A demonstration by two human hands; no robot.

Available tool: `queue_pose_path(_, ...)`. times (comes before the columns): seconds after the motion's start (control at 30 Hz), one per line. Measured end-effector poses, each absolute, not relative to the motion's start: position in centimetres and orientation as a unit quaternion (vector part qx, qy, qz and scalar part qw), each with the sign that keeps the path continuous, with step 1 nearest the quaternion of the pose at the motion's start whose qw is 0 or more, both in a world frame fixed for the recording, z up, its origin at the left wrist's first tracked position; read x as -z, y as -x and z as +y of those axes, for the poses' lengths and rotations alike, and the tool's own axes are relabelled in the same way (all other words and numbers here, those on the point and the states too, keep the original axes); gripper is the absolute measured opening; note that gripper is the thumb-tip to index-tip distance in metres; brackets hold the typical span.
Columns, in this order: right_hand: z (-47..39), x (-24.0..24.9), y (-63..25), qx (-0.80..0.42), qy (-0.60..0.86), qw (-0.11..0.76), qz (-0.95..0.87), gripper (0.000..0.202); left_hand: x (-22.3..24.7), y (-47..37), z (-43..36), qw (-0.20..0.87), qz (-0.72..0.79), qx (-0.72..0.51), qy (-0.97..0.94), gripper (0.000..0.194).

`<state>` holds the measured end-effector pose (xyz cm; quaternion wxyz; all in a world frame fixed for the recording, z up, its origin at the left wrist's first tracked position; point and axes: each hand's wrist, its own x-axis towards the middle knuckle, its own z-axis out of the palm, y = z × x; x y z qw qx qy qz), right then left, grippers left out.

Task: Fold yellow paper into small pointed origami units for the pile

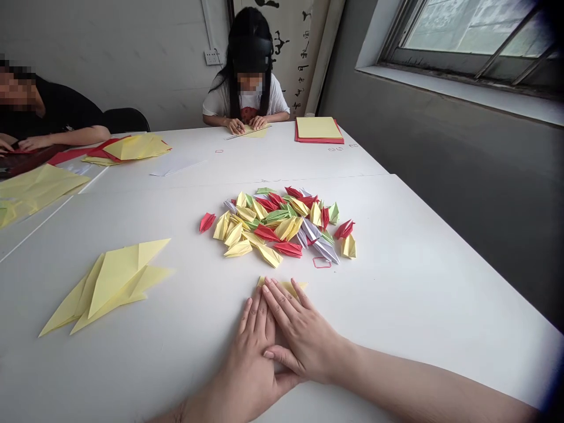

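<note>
A piece of yellow paper (288, 286) lies flat on the white table, mostly covered by my hands. My right hand (302, 329) presses down on it with fingers stretched out, its thumb crossing over my left hand. Flat beside it, my left hand (255, 346) has its fingers extended, the tips at the paper's near left edge. Just beyond my fingers spreads a heap of small folded paper pieces (277, 226) in red, yellow, green and pale purple. To the left lie several folded yellow sheets (117, 273), overlapping one another.
Across the table a person (249, 88) works on yellow paper with a ruler (253, 130). Near them sits a stack of yellow and red sheets (317, 129). Another person in black (66, 108) sits at the far left by more paper (136, 147). A windowed wall borders the right.
</note>
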<state>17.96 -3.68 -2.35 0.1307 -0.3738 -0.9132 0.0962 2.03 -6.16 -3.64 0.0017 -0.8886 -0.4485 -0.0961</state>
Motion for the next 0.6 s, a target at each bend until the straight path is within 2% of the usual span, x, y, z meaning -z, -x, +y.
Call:
queue_pose_path(0.23, -3.7, 2.5, -19.0, -0.095, 0.408, 0.142, -0.897, 0.089, 3.4, -2.0, -6.8, 0.063, -0.486, 0.108, 0.865, 0.114)
queue_pose_path(0.4, -3.9, 2.8, -20.2, -0.082, 0.427, 0.13, -0.891, 0.088, 3.3, -2.0, -7.7, 0.102, -0.528, 0.077, 0.84, 0.112)
queue_pose_path(0.6, -4.2, 2.9, -22.1, -0.056, 0.464, 0.12, -0.876, 0.09, 3.8, -1.6, -8.1, 0.096, -0.565, 0.05, 0.818, 0.112)
